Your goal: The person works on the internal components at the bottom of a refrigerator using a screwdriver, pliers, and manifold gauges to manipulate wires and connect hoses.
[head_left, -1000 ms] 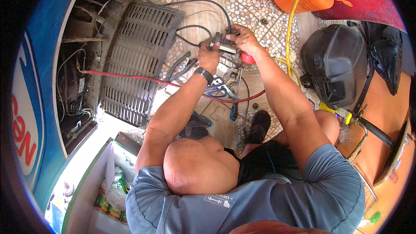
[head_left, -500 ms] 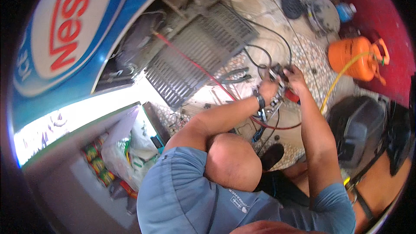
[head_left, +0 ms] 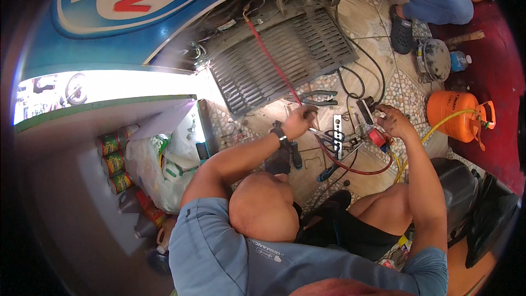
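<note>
Slanting down and rightward from a blue cabinet (head_left: 164, 33), a red hose (head_left: 270, 59) is stretched across a dark slotted grille (head_left: 241, 85) to the left grip (head_left: 298, 122), then looped over the tiled floor (head_left: 408, 97) toward a red gauge (head_left: 377, 137). Room is left between a black cable (head_left: 382, 71) and an orange cylinder (head_left: 452, 115); the space between the 2 grips is crowded by blue-handled tools (head_left: 327, 140) and a perforated bar (head_left: 337, 136). The left grip is curled nearly closed at the hose; whether it is held cannot be told. The right grip (head_left: 395, 123) is kept partly open, fingers bent, just beside the gauge; contact cannot be made out.
</note>
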